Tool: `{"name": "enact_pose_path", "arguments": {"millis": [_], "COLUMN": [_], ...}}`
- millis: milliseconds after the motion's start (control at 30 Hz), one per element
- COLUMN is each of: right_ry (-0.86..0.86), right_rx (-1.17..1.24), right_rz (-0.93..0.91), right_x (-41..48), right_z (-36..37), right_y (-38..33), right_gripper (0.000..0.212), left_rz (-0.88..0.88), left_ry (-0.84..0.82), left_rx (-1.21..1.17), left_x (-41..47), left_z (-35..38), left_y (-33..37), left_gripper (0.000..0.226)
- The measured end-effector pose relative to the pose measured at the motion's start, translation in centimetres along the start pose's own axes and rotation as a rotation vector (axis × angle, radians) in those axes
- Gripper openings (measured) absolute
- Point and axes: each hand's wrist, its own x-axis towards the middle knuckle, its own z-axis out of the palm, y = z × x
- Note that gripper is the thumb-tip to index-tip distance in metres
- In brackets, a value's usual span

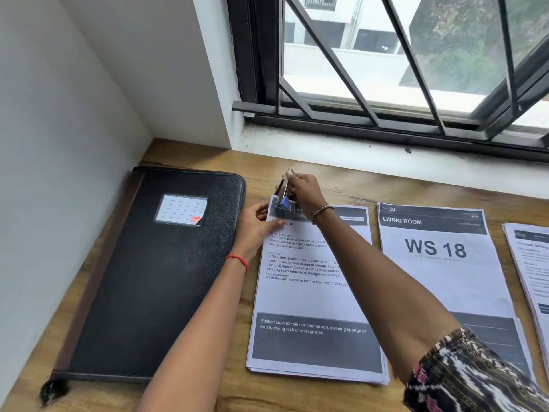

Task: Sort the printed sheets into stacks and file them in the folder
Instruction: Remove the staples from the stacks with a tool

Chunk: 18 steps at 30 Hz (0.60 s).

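Stapler (283, 189) of slim metal, in right hand (306, 195), straddles paper stack (312, 295) corner.

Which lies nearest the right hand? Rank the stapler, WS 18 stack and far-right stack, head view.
1. stapler, gripped by the right hand.
2. WS 18 stack, to its right.
3. far-right stack, at the frame's edge.
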Motion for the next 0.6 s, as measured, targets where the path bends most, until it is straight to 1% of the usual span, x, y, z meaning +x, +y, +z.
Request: {"name": "enact_pose_path", "arguments": {"millis": [67,167,233,300,333,467,600], "right_ry": [0.067,0.163,0.221,0.254,0.262,0.289,0.323], "right_rx": [0.093,0.239,0.359,0.465,0.5,0.584,0.638], "right_rz": [0.043,0.088,0.101,0.091,0.088,0.08,0.092], "right_x": [0.1,0.4,0.5,0.5,0.4,-0.1,-1.0], "right_z": [-0.2,-0.3,-0.3,-0.5,-0.6,-1.0,-1.8], "right_y": [0.0,0.0,-0.3,-0.7,-0.8,-1.0,-1.0], "right_gripper": [0.031,0.031,0.031,0.031,0.031,0.033,0.029], "left_rz": [-0.012,-0.016,-0.028,-0.045,-0.054,-0.112,-0.084], "left_ry": [0.02,0.086,0.127,0.159,0.172,0.202,0.21], "left_rx": [0.004,0.031,0.043,0.037,0.035,0.087,0.144], "left_x": [0.0,0.3,0.5,0.6,0.7,1.5,1.8], "left_z": [-0.1,0.1,0.3,0.5,0.6,1.0,1.1], "left_y": [0.1,0.2,0.1,0.0,-0.1,-0.2,-0.2], "left_gripper": [0.048,0.028,0.016,0.009,0.008,0.02,0.016]}}
